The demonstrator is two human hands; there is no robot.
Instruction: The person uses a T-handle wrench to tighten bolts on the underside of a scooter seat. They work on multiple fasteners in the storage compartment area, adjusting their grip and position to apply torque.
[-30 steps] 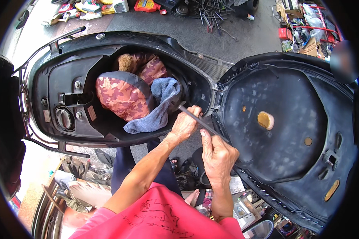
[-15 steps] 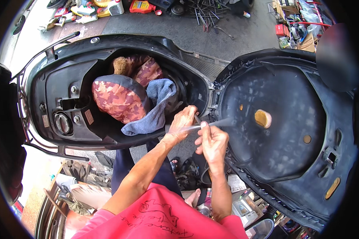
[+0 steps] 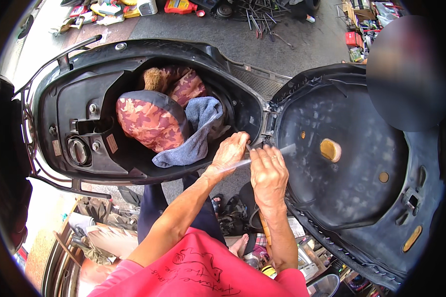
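We see a pale, blurred bar (image 3: 234,165) slanting from near left, across our left wrist, to far right, past our right hand (image 3: 269,172), which is nearer its middle. Our right fingers curl over it; we cannot tell if they grasp it. Our left hand (image 3: 230,152) has its fingers bent together by the near rim of the compartment (image 3: 247,116), their hold unclear. The hinge (image 3: 269,123) lies just beyond; the upturned seat (image 3: 352,190) hems us in rightward, a blue towel (image 3: 203,113) and camouflage bundle (image 3: 151,119) leftward.
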